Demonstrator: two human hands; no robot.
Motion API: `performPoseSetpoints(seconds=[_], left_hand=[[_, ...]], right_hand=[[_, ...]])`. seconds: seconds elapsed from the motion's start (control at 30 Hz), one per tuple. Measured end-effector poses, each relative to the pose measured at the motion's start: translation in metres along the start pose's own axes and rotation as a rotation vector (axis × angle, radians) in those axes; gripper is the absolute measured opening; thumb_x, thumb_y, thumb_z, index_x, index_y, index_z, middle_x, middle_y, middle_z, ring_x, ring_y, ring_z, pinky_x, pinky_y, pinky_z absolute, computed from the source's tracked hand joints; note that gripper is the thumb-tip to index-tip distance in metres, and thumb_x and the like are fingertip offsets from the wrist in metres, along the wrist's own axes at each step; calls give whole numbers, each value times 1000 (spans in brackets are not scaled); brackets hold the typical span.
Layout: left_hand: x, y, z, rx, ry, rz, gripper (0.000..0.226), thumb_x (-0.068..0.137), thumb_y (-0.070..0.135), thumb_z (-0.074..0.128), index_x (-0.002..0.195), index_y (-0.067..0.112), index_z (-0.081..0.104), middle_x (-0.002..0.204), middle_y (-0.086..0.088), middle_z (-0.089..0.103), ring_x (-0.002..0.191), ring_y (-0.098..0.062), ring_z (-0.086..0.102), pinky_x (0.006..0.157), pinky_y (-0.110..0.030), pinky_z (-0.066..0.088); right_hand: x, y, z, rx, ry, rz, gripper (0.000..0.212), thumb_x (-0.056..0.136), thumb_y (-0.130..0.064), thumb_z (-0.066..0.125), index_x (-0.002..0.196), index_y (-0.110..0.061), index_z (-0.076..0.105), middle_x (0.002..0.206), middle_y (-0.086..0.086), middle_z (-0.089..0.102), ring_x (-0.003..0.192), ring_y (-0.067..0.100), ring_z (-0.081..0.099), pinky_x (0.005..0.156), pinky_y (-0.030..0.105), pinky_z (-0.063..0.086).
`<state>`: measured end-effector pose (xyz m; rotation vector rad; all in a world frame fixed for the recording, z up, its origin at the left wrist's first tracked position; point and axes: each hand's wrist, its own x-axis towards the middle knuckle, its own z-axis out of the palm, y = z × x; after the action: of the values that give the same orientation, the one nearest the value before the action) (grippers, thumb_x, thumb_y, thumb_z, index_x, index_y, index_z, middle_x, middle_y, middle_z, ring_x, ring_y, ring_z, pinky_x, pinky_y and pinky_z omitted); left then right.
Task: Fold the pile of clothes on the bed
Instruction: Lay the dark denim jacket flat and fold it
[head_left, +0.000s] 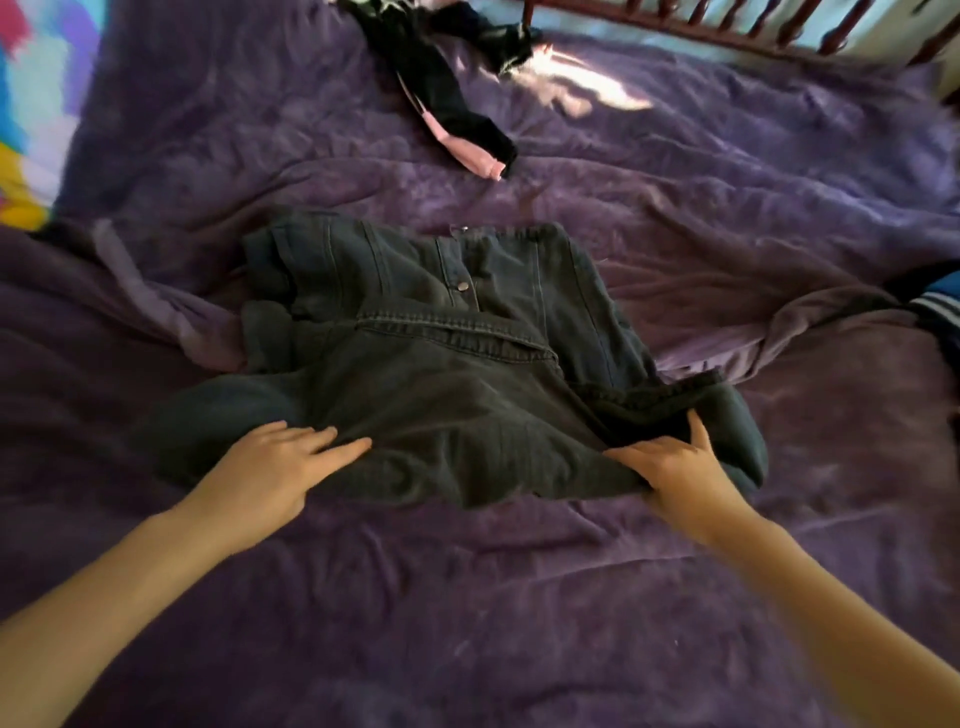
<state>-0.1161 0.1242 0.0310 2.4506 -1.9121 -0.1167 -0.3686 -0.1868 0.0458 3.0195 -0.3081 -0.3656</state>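
The folding is being judged as only at its start. One dark denim jacket (441, 364) is being handled in the middle of the purple bedspread (519, 597), just in front of the person. It is lying partly spread, with the collar turned down over the body and the cloth bunched at the near right. No neat folded shape is being shown yet.

The left hand (270, 467) is being laid flat on the near left part of the jacket, fingers straight, nothing gripped. The right hand (675, 467) is being pressed on the near right part, its fingers spread on top of the bunched cloth. Whether the thumb is pinching the edge from below cannot be told.

No finished, folded piece is being seen anywhere on the bed, so nearly all the work is being judged as left.

By count, two hands and one jacket are being shown. One heap of black and pink clothes (452, 104) is lying at the far side, well apart from the jacket, and how many pieces are in it cannot be told. One blue striped piece (935, 306) is being cut off by the right edge. One colourful cloth (31, 104) is at the left edge, and one wooden rail (727, 21) is behind the bed.
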Motion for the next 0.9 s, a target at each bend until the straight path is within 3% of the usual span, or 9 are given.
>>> performPoseSetpoints(seconds=[0.07,0.13,0.17,0.27,0.37,0.57,0.67,0.8,0.9], left_hand=[[-27,11,-23,-43,-12,45,94,13,-4,89,102,19,73,84,-7,74,69,-15,71,56,-30,56],[-51,26,-46,-86,-138,35,97,14,-1,89,105,26,70,87,1,74,72,-5,70,59,-21,54],[-61,32,-53,-127,-214,16,97,24,0,89,113,30,65,96,6,73,80,0,69,68,-15,52],[-83,44,-62,-354,-565,-69,76,84,1,55,127,58,29,128,16,57,109,2,56,95,-6,33],[-88,46,-67,-607,-729,-118,62,93,14,51,116,70,37,113,26,63,98,9,58,90,-12,43],[-40,5,-84,-781,-997,-171,29,86,7,60,110,23,65,101,11,65,81,8,56,72,-8,42],[-4,-24,-85,-787,-973,-224,26,85,4,62,110,12,65,109,0,66,88,-2,58,74,-11,44],[39,-68,-86,-792,-849,-289,23,82,5,67,87,27,64,91,9,67,77,2,60,71,-15,46],[73,-107,-83,-795,-790,-360,20,79,9,71,89,25,66,96,5,69,88,-11,64,81,-25,49]], right_hand=[[-14,-10,-36,74,-137,-25,64,51,-6,86,110,-24,68,100,-5,70,93,21,67,94,74,25],[-34,-22,-53,150,-424,-24,52,88,-15,58,135,-32,46,132,-12,52,125,12,46,112,56,5],[-43,-27,-52,186,-530,-39,46,94,-19,50,136,-35,43,136,-16,48,129,8,41,114,47,4],[-58,-45,-46,387,-665,-53,25,93,-25,51,115,-30,61,116,-11,63,115,10,53,103,32,29],[-54,-44,-47,475,-779,-80,7,86,-18,59,91,-18,64,82,-11,62,91,10,59,80,25,40],[-5,-18,-83,553,-962,-7,30,75,-13,70,63,-37,57,59,-26,59,64,-9,53,70,19,44],[36,3,-97,647,-933,72,28,70,-10,75,68,-36,66,66,-26,66,70,-5,60,82,27,50],[102,29,-111,821,-851,144,33,72,2,73,91,-25,69,80,-13,72,82,8,66,87,32,53],[154,51,-110,927,-890,224,41,68,-8,79,101,-27,65,99,-3,71,96,18,66,90,39,52]])
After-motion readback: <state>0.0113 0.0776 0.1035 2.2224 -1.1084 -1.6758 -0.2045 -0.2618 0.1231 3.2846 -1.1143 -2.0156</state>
